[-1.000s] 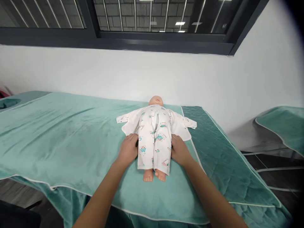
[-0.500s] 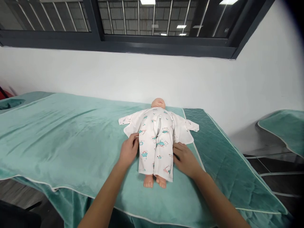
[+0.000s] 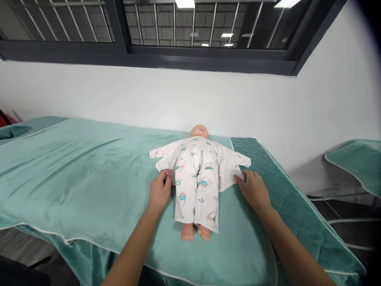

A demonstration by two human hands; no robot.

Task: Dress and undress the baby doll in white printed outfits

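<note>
Window (image 3: pixel 119 24): a dark frame along the top of the wall, with barred panes and ceiling lights mirrored in the glass.
Blanket (image 3: pixel 74 171): teal with a white edge, spread over the bench, its near edge hanging over the front.
Left hand (image 3: pixel 159 192): on the blanket just left of the doll's hip. The fingers (image 3: pixel 166 172) are curled at the jacket's lower left edge and touch it. Whether they pinch the cloth cannot be told.
Doll (image 3: pixel 199 131): on its back in the middle of the bench, between the two hands, its head toward the wall and its bare feet toward the near edge.
Trousers (image 3: pixel 195 186): white, on the doll's legs and belly. The small teal and pink figures in the print are too small to read as writing.
Jacket (image 3: pixel 228 167): white, lying open under the doll, both sleeves spread flat on the blanket.
Right hand (image 3: pixel 254 190): palm down, fingers loosely spread, the tips touching the jacket's lower right corner and gripping nothing.
Quilt (image 3: pixel 282 190): darker teal, stitched in diamonds, on the bench's right end beside the blanket.
Second bench (image 3: pixel 357 163): at the far right, well apart, covered in teal.
</note>
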